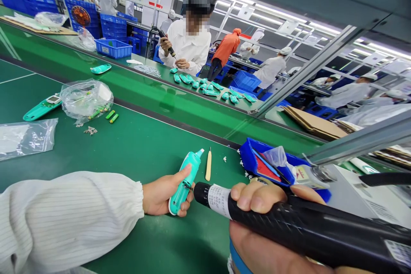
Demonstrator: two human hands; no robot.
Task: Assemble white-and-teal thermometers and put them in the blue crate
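My left hand (162, 195) is wrapped round a teal and white handheld device (189, 173), its back and open battery bay turned up and its pale tip pointing away from me. In my right hand (260, 205) is a black electric screwdriver (289, 222), held level with its nose towards the device. The bit reaches the device's back near the battery bay; whether it sits in a screw I cannot make out. Just beyond the device, a wooden-handled tool (208, 167) lies on the green table (138, 150).
A blue tray (253, 158) with tools stands right. On the left lie a bag of parts (86, 98), green batteries (112, 116), another teal device (41, 109) and a clear plastic bag (28, 137). Across the green belt (154, 102), a co-worker (189, 38) works behind several teal devices (205, 85).
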